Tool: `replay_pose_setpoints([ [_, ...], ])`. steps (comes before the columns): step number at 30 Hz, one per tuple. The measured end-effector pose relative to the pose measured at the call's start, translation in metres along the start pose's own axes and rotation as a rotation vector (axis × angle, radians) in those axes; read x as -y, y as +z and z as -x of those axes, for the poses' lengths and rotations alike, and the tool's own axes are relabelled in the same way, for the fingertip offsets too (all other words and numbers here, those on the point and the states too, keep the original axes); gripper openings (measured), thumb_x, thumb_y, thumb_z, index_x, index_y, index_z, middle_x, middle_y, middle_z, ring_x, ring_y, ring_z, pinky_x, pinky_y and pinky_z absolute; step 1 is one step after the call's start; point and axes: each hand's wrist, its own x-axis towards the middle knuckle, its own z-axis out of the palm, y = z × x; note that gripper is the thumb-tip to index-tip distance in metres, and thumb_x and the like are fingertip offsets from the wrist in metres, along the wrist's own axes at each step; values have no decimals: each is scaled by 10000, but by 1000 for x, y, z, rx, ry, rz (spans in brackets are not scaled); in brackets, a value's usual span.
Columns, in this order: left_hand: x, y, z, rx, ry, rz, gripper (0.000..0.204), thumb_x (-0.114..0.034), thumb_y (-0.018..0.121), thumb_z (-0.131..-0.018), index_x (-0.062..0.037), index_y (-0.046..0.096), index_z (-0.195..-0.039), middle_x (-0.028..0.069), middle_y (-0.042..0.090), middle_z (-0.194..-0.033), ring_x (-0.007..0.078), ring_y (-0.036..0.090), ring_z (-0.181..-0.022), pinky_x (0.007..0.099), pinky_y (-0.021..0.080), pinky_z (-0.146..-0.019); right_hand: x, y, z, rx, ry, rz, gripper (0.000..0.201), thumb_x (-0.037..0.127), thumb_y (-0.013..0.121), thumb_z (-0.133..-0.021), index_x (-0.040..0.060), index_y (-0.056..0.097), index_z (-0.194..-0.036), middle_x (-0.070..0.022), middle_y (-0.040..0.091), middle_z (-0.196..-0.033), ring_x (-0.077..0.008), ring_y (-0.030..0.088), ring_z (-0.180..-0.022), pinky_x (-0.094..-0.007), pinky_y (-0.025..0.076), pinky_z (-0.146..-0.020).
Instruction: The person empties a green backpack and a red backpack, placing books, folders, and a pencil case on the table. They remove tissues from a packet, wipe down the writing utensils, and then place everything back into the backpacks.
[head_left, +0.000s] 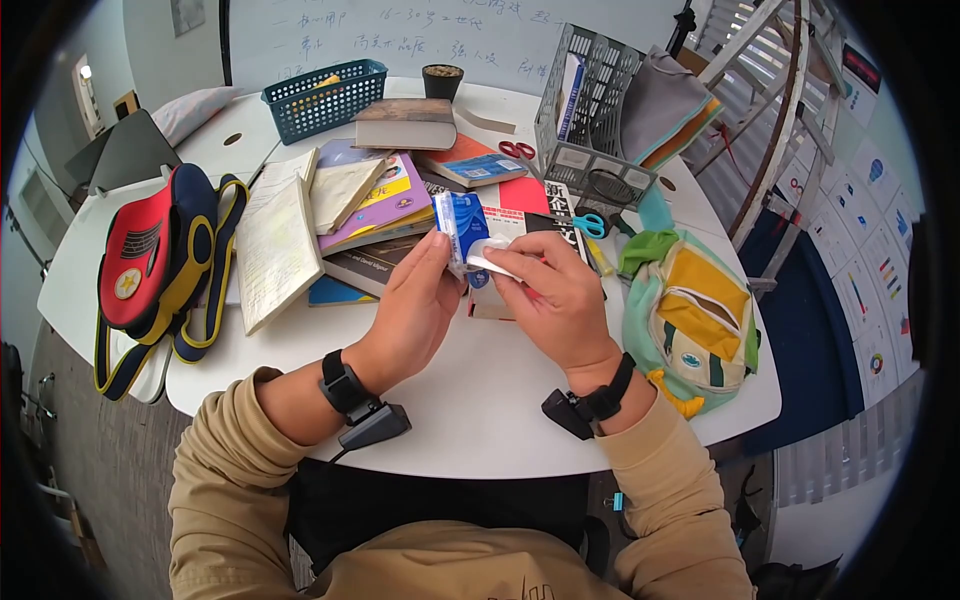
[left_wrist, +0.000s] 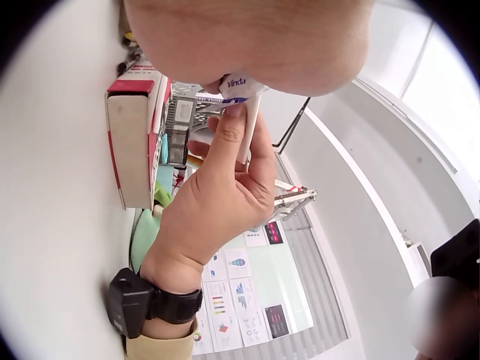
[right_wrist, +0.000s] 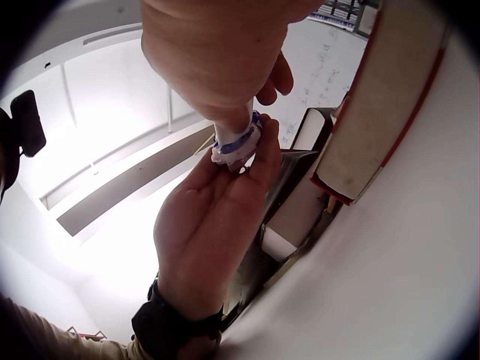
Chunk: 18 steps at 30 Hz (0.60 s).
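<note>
My left hand (head_left: 412,295) holds a blue and clear plastic tissue packet (head_left: 458,222) upright above the table. The printed name Vinda shows on the packet (left_wrist: 236,84) in the left wrist view. My right hand (head_left: 565,305) pinches a white tissue (head_left: 492,256) between thumb and fingers at the packet's right side. Seen from the right wrist, the packet (right_wrist: 238,148) sits in the left fingers, its crinkled end toward the palm. The right hand partly covers the tissue there.
Books and an open notebook (head_left: 275,255) are piled behind the hands on the white table (head_left: 440,420). A red and navy bag (head_left: 150,260) lies left, a green and yellow backpack (head_left: 695,320) right. Farther back are a teal basket (head_left: 320,105), grey file rack (head_left: 590,160) and scissors (head_left: 590,226).
</note>
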Motion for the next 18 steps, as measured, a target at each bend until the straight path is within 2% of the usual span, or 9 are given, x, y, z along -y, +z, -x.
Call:
replay_pose_setpoints([
  [3,0,-2,1,17,-25,-16,354,-290,416,-1266,-98,618,-1484,36,688,-1437,146,618,-1335,392,452,-1199,1,2,2,-5,62,-58,343,10,881,-890,118,863,-1215,-63,738,-1050,-229,760,-839,-333,628,-707],
  [9,1,8,2,-14,-20,-44,368,-304,436,-1265,-105,604,-1526,4,679,-1468,118,600,-1365,375,430,-1226,8,1,1,-82,67,-82,315,15,888,-892,98,870,-1194,-52,751,-1001,-191,744,-751,-312,609,-659],
  [14,1,11,1,-33,-6,-69,396,-312,456,-1263,-96,579,-1572,5,669,-1495,117,603,-1362,378,441,-1228,10,2,2,-97,112,-81,290,23,896,-890,81,871,-1173,-51,750,-963,-175,738,-731,-304,603,-641],
  [18,2,8,2,-46,-65,-118,381,-309,451,-1264,-94,592,-1545,10,676,-1480,120,613,-1348,374,450,-1224,12,0,3,-56,136,-96,255,36,901,-898,70,872,-1149,-58,767,-971,-176,748,-740,-298,608,-643],
])
